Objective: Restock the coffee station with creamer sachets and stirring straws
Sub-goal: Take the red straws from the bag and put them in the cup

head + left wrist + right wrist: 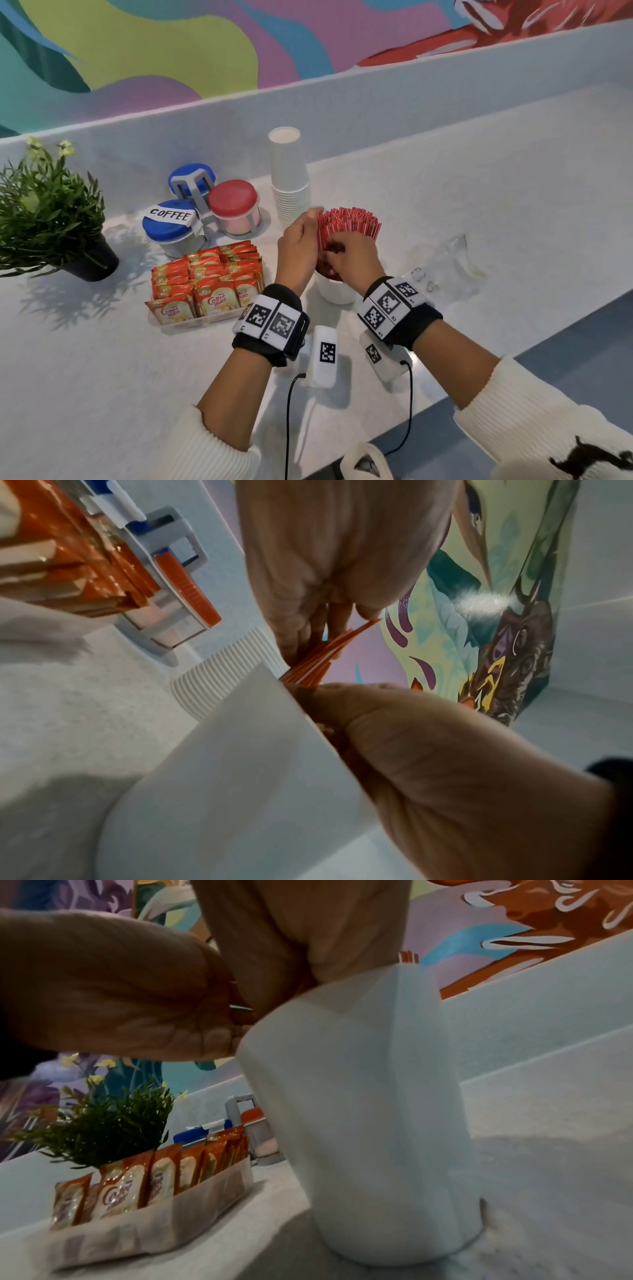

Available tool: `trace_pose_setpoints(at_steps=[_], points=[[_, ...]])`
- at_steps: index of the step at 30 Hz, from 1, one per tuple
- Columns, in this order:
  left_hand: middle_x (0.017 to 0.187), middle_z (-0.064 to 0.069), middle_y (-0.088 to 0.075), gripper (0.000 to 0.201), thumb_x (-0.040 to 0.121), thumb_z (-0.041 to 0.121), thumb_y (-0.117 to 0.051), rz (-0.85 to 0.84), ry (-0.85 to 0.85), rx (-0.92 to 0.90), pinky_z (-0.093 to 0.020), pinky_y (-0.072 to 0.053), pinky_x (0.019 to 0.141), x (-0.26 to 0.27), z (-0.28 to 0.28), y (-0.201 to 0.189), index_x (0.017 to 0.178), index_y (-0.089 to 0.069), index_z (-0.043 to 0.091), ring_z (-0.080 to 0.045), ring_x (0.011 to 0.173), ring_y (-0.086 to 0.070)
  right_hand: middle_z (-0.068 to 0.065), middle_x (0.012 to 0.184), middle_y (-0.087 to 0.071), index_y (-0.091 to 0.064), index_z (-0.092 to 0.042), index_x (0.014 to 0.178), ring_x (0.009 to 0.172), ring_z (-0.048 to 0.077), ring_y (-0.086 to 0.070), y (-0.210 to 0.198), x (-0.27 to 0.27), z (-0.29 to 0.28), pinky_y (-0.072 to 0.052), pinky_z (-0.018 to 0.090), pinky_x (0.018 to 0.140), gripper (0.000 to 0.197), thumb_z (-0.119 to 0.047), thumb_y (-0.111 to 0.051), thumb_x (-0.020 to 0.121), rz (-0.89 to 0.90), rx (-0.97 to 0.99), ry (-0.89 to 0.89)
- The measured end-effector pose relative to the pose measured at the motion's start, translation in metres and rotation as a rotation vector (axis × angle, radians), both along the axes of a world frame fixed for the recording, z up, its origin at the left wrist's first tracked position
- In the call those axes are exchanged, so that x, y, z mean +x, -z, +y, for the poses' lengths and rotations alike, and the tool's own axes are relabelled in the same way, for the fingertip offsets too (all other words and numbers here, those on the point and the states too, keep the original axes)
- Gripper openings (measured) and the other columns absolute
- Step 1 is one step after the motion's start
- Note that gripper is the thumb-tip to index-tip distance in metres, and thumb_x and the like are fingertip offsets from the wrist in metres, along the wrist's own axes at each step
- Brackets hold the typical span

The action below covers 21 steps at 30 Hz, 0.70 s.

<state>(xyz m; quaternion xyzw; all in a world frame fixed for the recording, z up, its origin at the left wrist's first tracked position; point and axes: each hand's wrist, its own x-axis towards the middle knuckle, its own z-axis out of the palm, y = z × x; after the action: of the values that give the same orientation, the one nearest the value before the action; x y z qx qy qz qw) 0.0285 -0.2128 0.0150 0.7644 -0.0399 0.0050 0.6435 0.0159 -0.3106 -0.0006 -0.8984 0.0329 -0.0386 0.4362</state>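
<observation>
A bundle of red stirring straws stands in a white cup on the counter. My left hand curls round the bundle's left side, with its fingers on the straws. On the near side my right hand pinches into the straws just above the cup's rim. Orange creamer sachets fill a clear tray left of the cup. Most of the bundle's lower part is hidden inside the cup.
A tall stack of paper cups stands right behind the straws. Jars with blue and red lids, one labelled coffee, sit back left. A potted plant is far left. Clear plastic wrapping lies to the right.
</observation>
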Motion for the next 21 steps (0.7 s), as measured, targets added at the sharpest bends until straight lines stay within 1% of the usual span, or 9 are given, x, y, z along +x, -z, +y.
trace_pose_setpoints(at_steps=[3,4,6,7,10,13,16,18,21], points=[[0.097,0.007,-0.065,0.029,0.099,0.039,-0.035,-0.028,0.003,-0.004,-0.027,-0.047,0.091,-0.001,0.001,0.0,0.104,-0.059,0.025,-0.009,0.097,-0.06,0.005,0.078,-0.063,-0.067,-0.003,0.092,0.068,0.013,-0.051,-0.001,-0.002,0.0,-0.034,0.004,0.056,0.012,-0.012,-0.061,0.086,-0.006,-0.135,-0.033],[0.088,0.011,-0.062,0.03,0.098,0.038,-0.036,-0.044,-0.012,0.004,-0.021,-0.045,0.082,0.0,0.001,0.0,0.102,-0.06,0.021,-0.004,0.088,-0.058,0.004,0.079,-0.062,-0.067,-0.003,0.092,0.07,0.012,-0.05,-0.002,-0.003,-0.001,-0.039,0.006,0.06,0.013,-0.013,-0.062,0.086,-0.036,-0.147,-0.038],[0.08,0.01,-0.058,0.034,0.097,0.038,-0.041,-0.074,-0.064,0.03,-0.02,-0.041,0.073,0.002,0.002,0.001,0.1,-0.062,0.012,-0.006,0.08,-0.054,0.005,0.08,-0.061,-0.066,-0.004,0.094,0.073,0.013,-0.051,-0.008,-0.007,-0.002,-0.049,0.023,0.074,0.013,-0.012,-0.062,0.084,-0.142,-0.082,0.0],[0.084,0.008,-0.06,0.033,0.098,0.035,-0.042,-0.074,-0.093,0.049,-0.022,-0.042,0.075,0.003,0.003,0.002,0.103,-0.062,0.009,-0.009,0.083,-0.056,0.006,0.083,-0.061,-0.065,-0.004,0.095,0.075,0.013,-0.051,-0.011,-0.008,-0.005,-0.048,0.027,0.076,0.014,-0.012,-0.061,0.085,-0.212,-0.044,0.049],[0.112,-0.008,-0.064,0.031,0.098,0.024,-0.043,-0.017,-0.167,0.108,-0.033,-0.046,0.095,0.009,0.003,0.008,0.121,-0.056,0.008,-0.021,0.107,-0.059,0.008,0.105,-0.057,-0.06,-0.006,0.104,0.094,0.014,-0.048,-0.018,-0.008,-0.017,-0.037,0.023,0.083,0.018,-0.012,-0.054,0.088,-0.354,-0.064,0.205],[0.127,-0.015,-0.058,0.036,0.098,0.018,-0.043,0.003,-0.177,0.119,-0.045,-0.045,0.101,0.011,0.001,0.007,0.133,-0.046,0.01,-0.028,0.114,-0.057,0.011,0.128,-0.045,-0.052,-0.007,0.121,0.12,0.023,-0.039,-0.016,-0.002,-0.03,-0.036,0.033,0.101,0.032,-0.011,-0.048,0.09,-0.311,-0.089,0.241],[0.136,-0.014,-0.052,0.041,0.099,0.013,-0.039,-0.055,-0.144,0.185,-0.039,-0.039,0.107,0.01,0.0,0.005,0.141,-0.038,0.014,-0.026,0.123,-0.051,0.014,0.148,-0.026,-0.036,-0.008,0.137,0.137,0.026,-0.024,-0.008,0.001,-0.033,-0.024,0.036,0.113,0.044,-0.015,-0.043,0.094,-0.147,-0.11,0.129],[0.138,-0.011,-0.051,0.039,0.1,0.013,-0.035,-0.094,-0.12,0.254,-0.033,-0.036,0.107,0.007,-0.001,0.004,0.138,-0.042,0.012,-0.023,0.126,-0.048,0.013,0.152,-0.018,-0.028,-0.007,0.141,0.14,0.027,-0.018,-0.003,0.0,-0.029,-0.02,0.034,0.114,0.049,-0.02,-0.042,0.095,-0.107,-0.138,0.063],[0.129,-0.011,-0.058,0.034,0.1,0.015,-0.038,-0.167,-0.096,0.301,-0.024,-0.037,0.099,0.002,0.0,0.005,0.129,-0.054,0.007,-0.023,0.119,-0.054,0.011,0.155,-0.009,-0.019,-0.008,0.144,0.143,0.025,-0.01,0.003,-0.004,-0.022,-0.015,0.034,0.116,0.064,-0.027,-0.051,0.092,-0.098,-0.175,-0.016]])
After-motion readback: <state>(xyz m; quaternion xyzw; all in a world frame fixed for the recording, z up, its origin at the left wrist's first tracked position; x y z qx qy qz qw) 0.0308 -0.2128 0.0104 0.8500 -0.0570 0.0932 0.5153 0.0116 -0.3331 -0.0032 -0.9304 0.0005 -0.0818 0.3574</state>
